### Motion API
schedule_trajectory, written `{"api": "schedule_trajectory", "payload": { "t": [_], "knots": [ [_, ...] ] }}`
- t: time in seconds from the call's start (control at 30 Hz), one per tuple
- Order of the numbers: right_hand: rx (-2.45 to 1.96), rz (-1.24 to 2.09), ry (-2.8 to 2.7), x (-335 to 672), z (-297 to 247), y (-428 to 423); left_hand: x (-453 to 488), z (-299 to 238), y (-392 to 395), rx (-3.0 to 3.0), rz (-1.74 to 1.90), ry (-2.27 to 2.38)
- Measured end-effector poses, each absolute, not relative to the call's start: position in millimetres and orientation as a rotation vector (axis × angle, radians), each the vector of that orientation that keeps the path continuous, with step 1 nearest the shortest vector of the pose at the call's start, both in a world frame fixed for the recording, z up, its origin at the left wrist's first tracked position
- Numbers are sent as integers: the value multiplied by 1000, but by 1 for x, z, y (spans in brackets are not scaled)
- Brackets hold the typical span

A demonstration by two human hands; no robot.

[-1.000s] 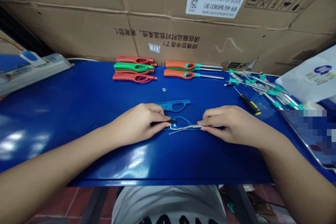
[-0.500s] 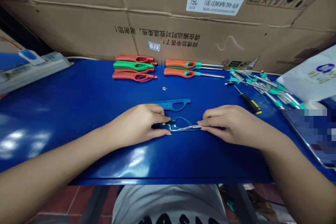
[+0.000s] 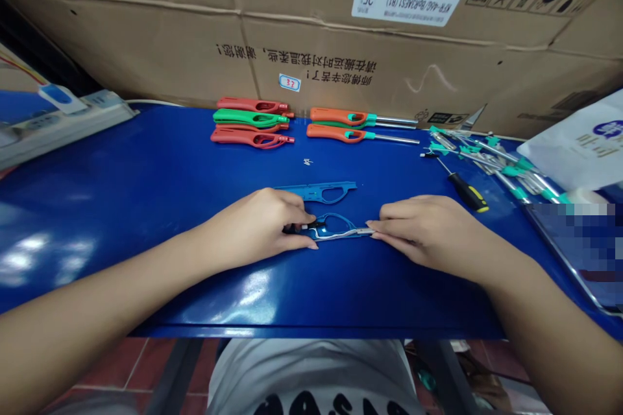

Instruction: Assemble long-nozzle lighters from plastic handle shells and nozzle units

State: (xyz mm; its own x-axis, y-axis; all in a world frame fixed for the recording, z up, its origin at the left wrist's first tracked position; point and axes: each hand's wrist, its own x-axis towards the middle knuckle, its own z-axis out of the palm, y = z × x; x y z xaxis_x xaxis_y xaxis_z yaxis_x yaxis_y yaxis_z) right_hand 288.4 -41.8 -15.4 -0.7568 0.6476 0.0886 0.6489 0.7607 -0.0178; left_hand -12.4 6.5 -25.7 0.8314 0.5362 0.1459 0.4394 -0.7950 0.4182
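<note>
A blue lighter half-shell (image 3: 341, 216) with a loop-shaped trigger opening lies on the blue table (image 3: 204, 298) in front of me. My left hand (image 3: 275, 224) is closed around its handle end, fingers above and thumb along the near side. A small black part (image 3: 314, 225) shows at those fingertips; the rest of the handle is hidden. From there a white wire (image 3: 335, 235) runs along the shell to a thin silvery tip piece (image 3: 363, 231). My right hand (image 3: 413, 227) pinches that tip piece at the shell's right end. Just behind lies a second blue half-shell (image 3: 335, 193), partly covered by my left hand.
Red and green lighter bodies (image 3: 250, 118) and orange lighters (image 3: 335, 133) with metal tubes line the back, before a cardboard box (image 3: 170, 45). A screwdriver (image 3: 467, 193), several metal tubes (image 3: 511, 172) and a white bag (image 3: 579, 149) are at right. A power strip (image 3: 92, 120) stands left.
The view has shifted slightly. Both hands keep their holds, and the white wire lies a little closer along the blue half-shell.
</note>
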Motion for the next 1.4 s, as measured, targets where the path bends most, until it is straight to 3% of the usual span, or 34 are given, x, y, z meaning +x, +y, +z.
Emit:
{"api": "schedule_trajectory", "payload": {
  "t": [0.13, 0.3, 0.7, 0.83, 1.1, 1.4],
  "knots": [
    [-1033, -175, -2880, 284, -17, -42, -12, -24, 5, 2630, 351, 759],
    [-1069, -124, -2880, 284, -16, -40, -13, -25, 4, 2608, 349, 788],
    [-1305, 814, -2356, 282, -26, -25, -9, -31, -2, 2570, 396, 788],
    [-1464, 985, -2296, 277, -23, -24, -7, -32, -3, 2549, 381, 776],
    [-1593, 949, -2469, 267, -8, -21, -6, -31, -3, 2534, 391, 768],
    [-1180, 880, -2529, 261, -6, -39, -9, -23, -4, 2528, 412, 775]
  ]
}}
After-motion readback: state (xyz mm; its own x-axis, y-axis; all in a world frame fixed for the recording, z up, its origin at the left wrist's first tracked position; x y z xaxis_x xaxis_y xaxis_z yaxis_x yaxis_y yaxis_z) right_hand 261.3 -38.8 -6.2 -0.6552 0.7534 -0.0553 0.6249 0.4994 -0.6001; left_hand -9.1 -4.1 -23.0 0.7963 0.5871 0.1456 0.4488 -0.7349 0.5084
